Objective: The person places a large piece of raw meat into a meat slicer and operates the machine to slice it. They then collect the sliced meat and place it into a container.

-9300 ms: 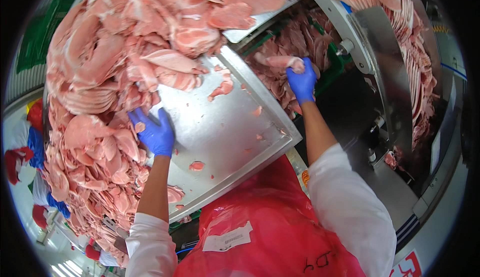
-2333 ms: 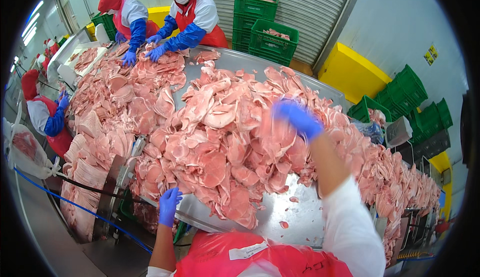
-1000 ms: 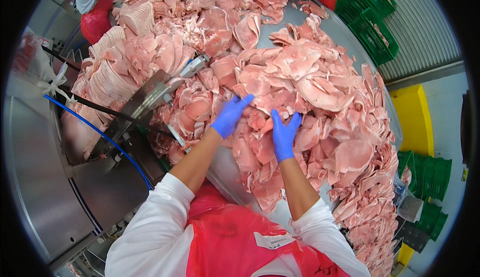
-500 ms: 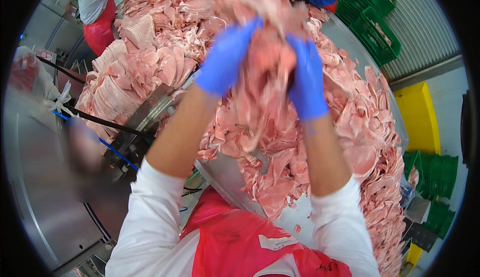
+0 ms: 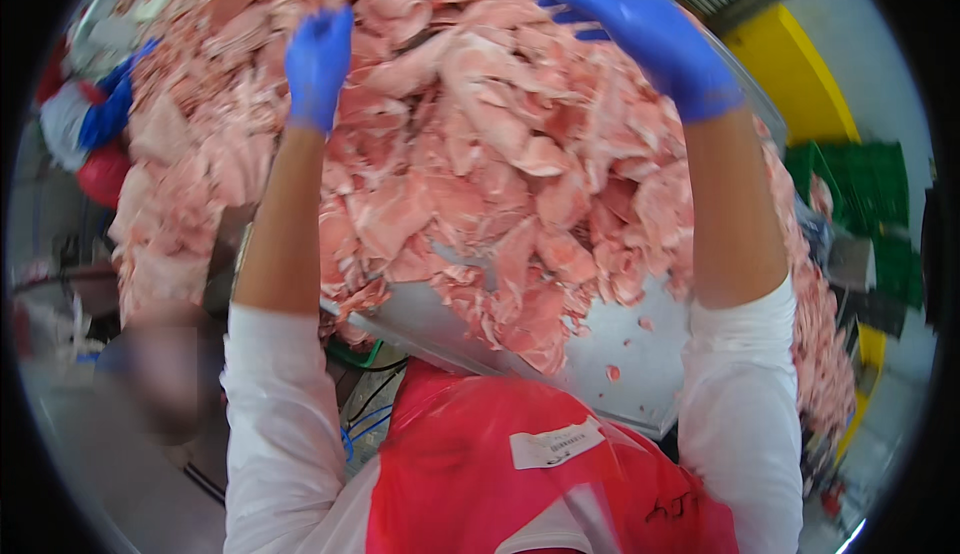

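Note:
My left hand (image 5: 318, 69), in a blue glove, is raised over the upper-left part of a large pile of pink sliced meat (image 5: 510, 194). Its fingers are curled, and I cannot make out what, if anything, is in them. My right hand (image 5: 640, 39), also gloved in blue, is stretched over the pile's upper right with fingers apart and nothing visibly held. The meat lies on a steel tray (image 5: 630, 384), with a few small scraps on the bare metal near my red apron.
A co-worker (image 5: 85, 129) in blue sleeves stands at the far left. Green crates (image 5: 865, 184) and a yellow panel (image 5: 790, 74) are at the right. Cables (image 5: 370, 414) hang below the tray's left corner. A steel surface (image 5: 150, 474) lies at the lower left.
The clump of meat between my hands half a second ago is gone from them. My hands have moved apart, left and right, and upward in view; my right fingers are now spread.

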The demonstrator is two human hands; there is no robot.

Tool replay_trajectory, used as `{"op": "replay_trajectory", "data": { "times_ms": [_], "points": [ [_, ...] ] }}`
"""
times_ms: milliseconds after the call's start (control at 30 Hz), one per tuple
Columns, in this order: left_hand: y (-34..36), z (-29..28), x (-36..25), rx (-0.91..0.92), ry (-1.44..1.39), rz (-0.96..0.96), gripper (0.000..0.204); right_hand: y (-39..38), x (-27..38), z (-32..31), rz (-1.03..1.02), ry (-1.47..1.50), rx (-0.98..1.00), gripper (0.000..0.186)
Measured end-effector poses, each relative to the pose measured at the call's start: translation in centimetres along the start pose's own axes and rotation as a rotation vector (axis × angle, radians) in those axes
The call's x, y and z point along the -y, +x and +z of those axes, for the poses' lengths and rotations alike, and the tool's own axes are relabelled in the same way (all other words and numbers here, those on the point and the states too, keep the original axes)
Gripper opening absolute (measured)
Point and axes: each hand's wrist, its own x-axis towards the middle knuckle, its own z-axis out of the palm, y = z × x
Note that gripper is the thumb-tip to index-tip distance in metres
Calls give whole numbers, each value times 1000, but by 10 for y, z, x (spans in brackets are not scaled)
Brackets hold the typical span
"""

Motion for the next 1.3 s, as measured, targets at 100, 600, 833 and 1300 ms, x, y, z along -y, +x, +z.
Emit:
{"op": "replay_trajectory", "data": {
  "times_ms": [100, 600, 833, 1300],
  "points": [
    [-148, 47, -15, 295, -153, -266, 41, -92, -73, -45, -23, -40, -352, 42],
    [-314, 182, -109, 505, -310, -446, 116, -226, -287, -5, 190, -349, -959, 44],
    [-344, 174, -127, 728, -489, -749, 74, -246, -202, 107, 1, -429, -825, 66],
    [-268, 194, -110, 742, -1053, -993, 59, -239, -298, 46, 151, 75, -876, 74]
  ]
}}
